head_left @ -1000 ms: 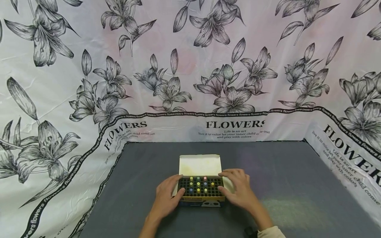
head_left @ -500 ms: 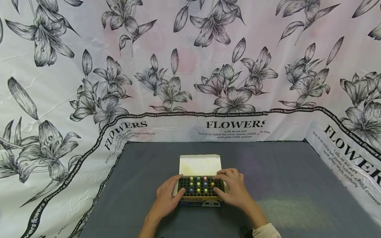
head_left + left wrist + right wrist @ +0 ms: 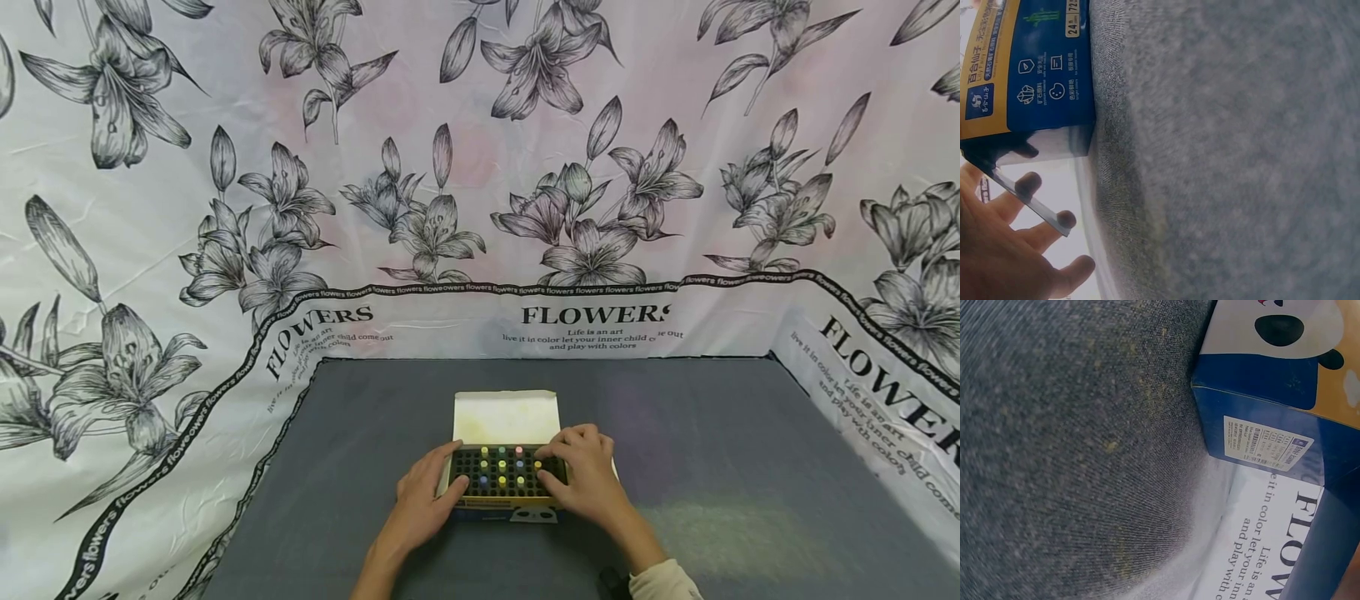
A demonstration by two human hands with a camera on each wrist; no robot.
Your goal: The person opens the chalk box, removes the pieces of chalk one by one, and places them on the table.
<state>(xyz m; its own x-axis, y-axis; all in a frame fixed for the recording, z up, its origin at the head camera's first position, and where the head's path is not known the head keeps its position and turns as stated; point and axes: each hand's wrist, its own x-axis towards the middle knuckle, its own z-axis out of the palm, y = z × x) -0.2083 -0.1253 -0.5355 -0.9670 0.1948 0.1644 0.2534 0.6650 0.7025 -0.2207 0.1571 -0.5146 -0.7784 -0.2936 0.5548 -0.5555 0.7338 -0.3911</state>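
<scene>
The box (image 3: 491, 514) rests on the grey tabletop (image 3: 375, 400), between the two hands, with its pale lid (image 3: 507, 417) raised at the rear. Inside the box, a black tray (image 3: 468, 462) with rows of round holes carries coloured sticks (image 3: 502, 466) in yellow, blue, green and pink, set upright in three rows. The left hand (image 3: 418, 496) is positioned at the left end of the box, fingers spread wide, thumb at the front left corner of the tray; in the left wrist view, fingertips lie against the side flap (image 3: 1044, 212). The right hand (image 3: 588, 475) is positioned over the right end of the tray, thumb and forefinger narrowly spaced on either side of a yellow stick (image 3: 537, 465); whether they touch it cannot be told. A white printed label (image 3: 1266, 444) is fixed to the blue end panel. A flower-printed curtain (image 3: 450, 325) borders the tabletop.
</scene>
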